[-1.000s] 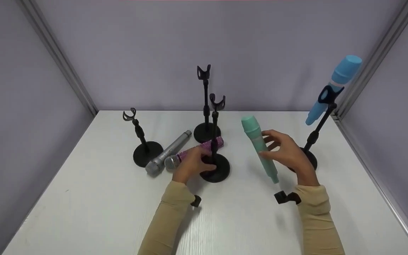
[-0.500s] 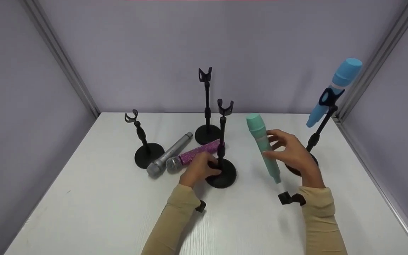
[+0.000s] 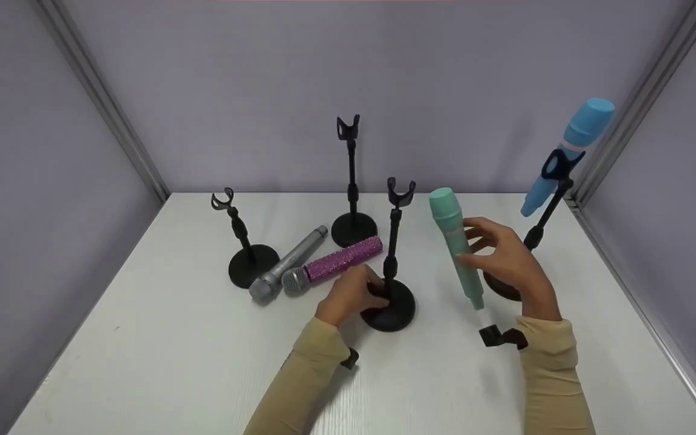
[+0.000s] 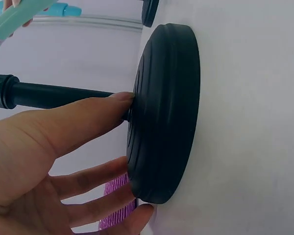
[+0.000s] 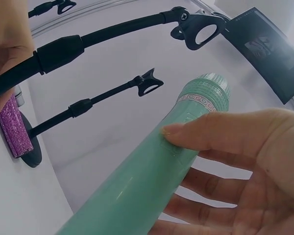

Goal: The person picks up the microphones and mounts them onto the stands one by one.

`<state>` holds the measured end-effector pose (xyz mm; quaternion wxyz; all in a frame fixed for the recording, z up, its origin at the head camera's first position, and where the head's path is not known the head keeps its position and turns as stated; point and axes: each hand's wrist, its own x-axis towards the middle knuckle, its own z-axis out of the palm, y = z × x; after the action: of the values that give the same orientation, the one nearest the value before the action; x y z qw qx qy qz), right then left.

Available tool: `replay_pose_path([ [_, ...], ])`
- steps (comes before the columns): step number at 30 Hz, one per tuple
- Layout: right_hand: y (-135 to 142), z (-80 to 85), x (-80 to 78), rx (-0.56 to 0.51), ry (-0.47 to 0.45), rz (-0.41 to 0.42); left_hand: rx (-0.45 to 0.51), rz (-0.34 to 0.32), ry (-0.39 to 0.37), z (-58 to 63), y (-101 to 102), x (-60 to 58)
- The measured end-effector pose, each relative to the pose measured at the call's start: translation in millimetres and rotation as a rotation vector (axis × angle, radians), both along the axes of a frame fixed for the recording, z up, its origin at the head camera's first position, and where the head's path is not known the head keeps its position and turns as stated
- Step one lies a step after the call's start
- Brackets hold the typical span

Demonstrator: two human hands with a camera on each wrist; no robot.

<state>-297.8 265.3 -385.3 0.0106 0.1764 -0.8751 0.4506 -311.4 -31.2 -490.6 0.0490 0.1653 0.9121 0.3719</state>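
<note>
My left hand (image 3: 353, 295) grips a black microphone stand (image 3: 395, 251) low down. In the left wrist view its thumb presses the top of the round base (image 4: 164, 117) beside the pole, and several fingers reach round the base's edge. The stand's clip holds nothing. To the right, my right hand (image 3: 502, 257) holds a mint-green microphone (image 3: 458, 241) between thumb and fingers, head up and tilted, above the table. The right wrist view shows the thumb on the green microphone's body (image 5: 152, 166), just below its head. A purple glitter microphone (image 3: 342, 257) lies just beyond my left hand.
A silver microphone (image 3: 287, 266) lies left of the purple one. Other black stands with bare clips are at the back middle (image 3: 353, 181) and left (image 3: 245, 248). At the right, a blue microphone (image 3: 586, 124) sits in another stand (image 3: 544, 211). Walls enclose the white table (image 3: 173, 362).
My left hand has slid the stand right and toward me, uncovering more of the purple microphone. My right hand has shifted slightly right with the green microphone.
</note>
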Motion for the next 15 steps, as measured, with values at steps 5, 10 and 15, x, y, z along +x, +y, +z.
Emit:
replay_pose_path([
  [5, -1.4, 1.6, 0.7, -0.008, -0.004, -0.012, -0.084, -0.006, 0.03, 1.6, 5.2, 2.4],
  [10, -3.1, 3.6, 1.9, -0.035, 0.013, -0.009, -0.131, -0.025, 0.064, 2.4, 8.1, 3.9],
  [15, -3.0, 6.0, 5.0, -0.049, 0.021, -0.021, -0.132, -0.033, 0.051, 2.5, 10.9, 4.8],
])
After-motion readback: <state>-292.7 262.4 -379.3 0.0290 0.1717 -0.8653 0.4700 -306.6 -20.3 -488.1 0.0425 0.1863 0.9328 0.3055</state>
